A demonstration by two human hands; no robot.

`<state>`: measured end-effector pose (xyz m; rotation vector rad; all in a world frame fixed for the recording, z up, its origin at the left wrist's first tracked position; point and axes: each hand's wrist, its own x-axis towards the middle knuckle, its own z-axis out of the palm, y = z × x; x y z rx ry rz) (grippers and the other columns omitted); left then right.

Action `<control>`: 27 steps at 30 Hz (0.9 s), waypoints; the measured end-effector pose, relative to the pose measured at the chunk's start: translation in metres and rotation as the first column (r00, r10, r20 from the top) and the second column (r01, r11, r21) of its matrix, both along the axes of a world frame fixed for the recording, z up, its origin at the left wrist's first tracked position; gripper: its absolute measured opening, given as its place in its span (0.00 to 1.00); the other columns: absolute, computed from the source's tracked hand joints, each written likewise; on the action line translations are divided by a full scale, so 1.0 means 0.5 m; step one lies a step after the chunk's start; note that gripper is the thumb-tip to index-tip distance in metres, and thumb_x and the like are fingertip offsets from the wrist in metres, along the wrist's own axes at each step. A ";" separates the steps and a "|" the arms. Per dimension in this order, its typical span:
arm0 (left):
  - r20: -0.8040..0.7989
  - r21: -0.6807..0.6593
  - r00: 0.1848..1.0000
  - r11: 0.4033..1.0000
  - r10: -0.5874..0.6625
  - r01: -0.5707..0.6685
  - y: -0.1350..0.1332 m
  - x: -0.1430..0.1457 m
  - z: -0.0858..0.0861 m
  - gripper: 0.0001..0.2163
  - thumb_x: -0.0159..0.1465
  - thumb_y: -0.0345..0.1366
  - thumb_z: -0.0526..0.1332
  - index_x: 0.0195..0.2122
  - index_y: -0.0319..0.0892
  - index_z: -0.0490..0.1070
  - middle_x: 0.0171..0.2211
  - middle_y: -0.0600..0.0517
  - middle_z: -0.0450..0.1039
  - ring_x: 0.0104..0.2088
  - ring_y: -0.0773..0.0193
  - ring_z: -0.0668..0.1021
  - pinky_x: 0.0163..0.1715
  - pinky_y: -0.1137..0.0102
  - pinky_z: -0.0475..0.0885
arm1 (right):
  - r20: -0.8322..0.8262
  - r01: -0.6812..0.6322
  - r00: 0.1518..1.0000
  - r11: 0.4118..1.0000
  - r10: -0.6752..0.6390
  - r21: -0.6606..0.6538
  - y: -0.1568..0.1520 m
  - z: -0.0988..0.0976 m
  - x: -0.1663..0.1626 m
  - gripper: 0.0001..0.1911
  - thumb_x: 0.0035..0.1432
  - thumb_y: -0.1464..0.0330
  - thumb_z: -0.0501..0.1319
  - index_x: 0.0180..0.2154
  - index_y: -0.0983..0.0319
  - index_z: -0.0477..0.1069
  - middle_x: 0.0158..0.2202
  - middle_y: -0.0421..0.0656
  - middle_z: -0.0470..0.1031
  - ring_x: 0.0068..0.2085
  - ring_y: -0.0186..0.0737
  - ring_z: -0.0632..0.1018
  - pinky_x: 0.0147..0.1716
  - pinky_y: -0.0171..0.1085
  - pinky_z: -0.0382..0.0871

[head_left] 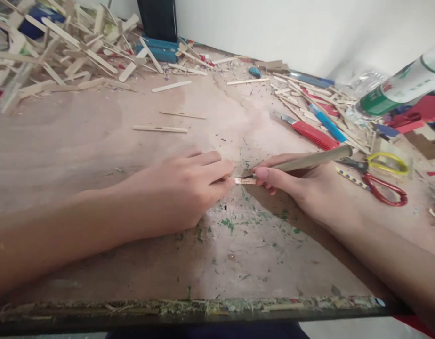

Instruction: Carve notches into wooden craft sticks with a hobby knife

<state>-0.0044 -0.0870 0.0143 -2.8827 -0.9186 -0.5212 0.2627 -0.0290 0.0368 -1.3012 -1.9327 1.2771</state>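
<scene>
Near the middle of the table, a small wooden craft stick point(245, 181) with thin dark marks spans the gap between my two hands. My left hand point(189, 186) has its fingers closed on the stick's left end and rests on the tabletop. Held like a pen in my right hand point(295, 183) is a carving knife point(311, 159) with a long tan handle. Its narrow dark blade points left, just over the marked part of the stick. Fingers of my right hand are also at the stick's right end; whether they grip it is hidden.
Behind my left hand lie loose craft sticks point(160, 129), with a big pile of them point(62, 52) at the back left. To the right are a red utility knife point(314, 134), scissors point(385, 181), a blue pen-like piece point(326, 123) and a tilted bottle point(397, 89). The table edge point(189, 308) runs in front.
</scene>
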 end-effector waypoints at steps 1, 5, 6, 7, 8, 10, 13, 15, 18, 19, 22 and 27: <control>-0.007 -0.002 1.000 1.000 0.005 -0.005 0.000 -0.001 0.001 0.18 0.74 0.21 0.49 0.47 0.38 0.79 0.43 0.46 0.79 0.43 0.53 0.77 0.46 0.58 0.70 | -0.010 0.008 1.000 1.000 -0.008 0.001 -0.001 -0.001 0.000 0.14 0.60 0.54 0.79 0.33 0.57 0.87 0.27 0.41 0.82 0.26 0.36 0.76 0.25 0.36 0.71; -0.012 -0.018 1.000 1.000 0.025 -0.025 -0.002 -0.002 0.002 0.16 0.77 0.24 0.51 0.48 0.39 0.80 0.44 0.47 0.79 0.43 0.54 0.77 0.45 0.58 0.70 | -0.027 0.010 1.000 1.000 -0.011 -0.016 -0.002 -0.003 -0.001 0.11 0.60 0.56 0.79 0.33 0.56 0.87 0.27 0.40 0.82 0.26 0.35 0.76 0.25 0.36 0.71; -0.003 -0.021 1.000 0.999 0.027 -0.027 -0.002 -0.001 0.002 0.15 0.77 0.24 0.51 0.48 0.38 0.80 0.44 0.47 0.79 0.42 0.54 0.76 0.45 0.58 0.70 | -0.029 0.009 1.000 1.000 -0.010 -0.020 -0.003 -0.003 -0.001 0.11 0.60 0.56 0.79 0.33 0.55 0.87 0.27 0.40 0.82 0.26 0.35 0.76 0.25 0.36 0.71; 0.008 -0.023 1.000 0.999 0.026 -0.026 -0.003 -0.001 0.001 0.15 0.77 0.24 0.52 0.47 0.38 0.80 0.43 0.46 0.79 0.42 0.54 0.76 0.45 0.57 0.70 | -0.029 0.007 1.000 1.000 -0.008 -0.024 -0.003 -0.003 -0.001 0.11 0.60 0.56 0.79 0.33 0.55 0.87 0.27 0.39 0.82 0.26 0.35 0.76 0.25 0.36 0.72; 0.017 -0.026 1.000 0.999 0.025 -0.025 -0.003 0.000 0.001 0.15 0.77 0.24 0.52 0.47 0.38 0.80 0.43 0.46 0.79 0.42 0.54 0.76 0.46 0.57 0.70 | -0.031 0.006 0.999 1.000 -0.007 -0.025 -0.003 -0.003 -0.001 0.11 0.60 0.56 0.79 0.33 0.55 0.87 0.27 0.39 0.82 0.26 0.35 0.76 0.25 0.35 0.72; 0.012 -0.035 1.000 0.999 0.025 -0.024 -0.003 0.000 0.000 0.16 0.77 0.24 0.51 0.46 0.38 0.80 0.44 0.46 0.79 0.43 0.53 0.77 0.47 0.57 0.70 | -0.033 0.005 0.999 1.000 -0.005 -0.022 -0.002 -0.003 0.000 0.12 0.60 0.55 0.79 0.34 0.55 0.87 0.27 0.39 0.82 0.26 0.34 0.76 0.25 0.35 0.72; -0.005 -0.027 1.000 0.999 0.020 -0.020 -0.002 0.000 0.000 0.17 0.77 0.24 0.50 0.47 0.38 0.80 0.44 0.46 0.80 0.44 0.53 0.78 0.46 0.57 0.71 | -0.021 0.003 1.000 1.000 -0.003 -0.015 -0.002 -0.001 0.000 0.11 0.61 0.56 0.79 0.33 0.55 0.87 0.26 0.38 0.81 0.26 0.34 0.76 0.25 0.34 0.72; 0.000 -0.013 1.000 1.000 0.024 -0.024 -0.002 -0.001 0.002 0.17 0.77 0.24 0.50 0.47 0.38 0.80 0.43 0.47 0.80 0.43 0.53 0.77 0.44 0.57 0.71 | -0.004 0.004 1.000 1.000 -0.004 -0.004 -0.004 0.001 -0.002 0.11 0.61 0.57 0.78 0.33 0.56 0.86 0.26 0.39 0.80 0.26 0.35 0.76 0.25 0.35 0.71; -0.017 -0.012 0.999 0.999 0.032 -0.032 -0.002 0.000 0.004 0.17 0.77 0.24 0.49 0.47 0.39 0.80 0.44 0.47 0.81 0.44 0.53 0.78 0.45 0.56 0.72 | 0.008 0.007 1.000 1.000 -0.007 0.021 -0.007 0.003 -0.007 0.10 0.59 0.59 0.79 0.31 0.57 0.86 0.26 0.40 0.80 0.27 0.35 0.74 0.25 0.35 0.70; -0.027 -0.004 0.999 0.999 0.037 -0.037 -0.002 0.001 0.004 0.17 0.77 0.24 0.49 0.47 0.39 0.80 0.44 0.46 0.81 0.44 0.52 0.79 0.46 0.56 0.72 | 0.007 0.007 1.000 1.000 -0.007 0.024 -0.008 0.003 -0.009 0.10 0.59 0.60 0.79 0.31 0.57 0.86 0.25 0.39 0.80 0.26 0.35 0.73 0.24 0.35 0.68; -0.032 0.047 0.998 0.998 0.048 -0.046 -0.005 0.005 0.002 0.17 0.76 0.22 0.50 0.47 0.37 0.80 0.42 0.46 0.80 0.43 0.53 0.79 0.45 0.56 0.70 | -0.013 0.009 1.000 1.000 -0.009 0.017 -0.008 -0.002 -0.013 0.11 0.59 0.59 0.78 0.31 0.58 0.85 0.23 0.39 0.78 0.25 0.34 0.72 0.23 0.35 0.66; -0.055 0.124 0.998 0.992 0.038 -0.031 -0.010 0.008 0.005 0.16 0.77 0.23 0.52 0.47 0.35 0.81 0.38 0.47 0.78 0.40 0.53 0.79 0.43 0.58 0.69 | -0.032 -0.013 0.999 1.000 0.012 -0.011 -0.004 -0.013 -0.009 0.13 0.60 0.56 0.75 0.30 0.58 0.84 0.26 0.42 0.81 0.25 0.37 0.76 0.24 0.37 0.71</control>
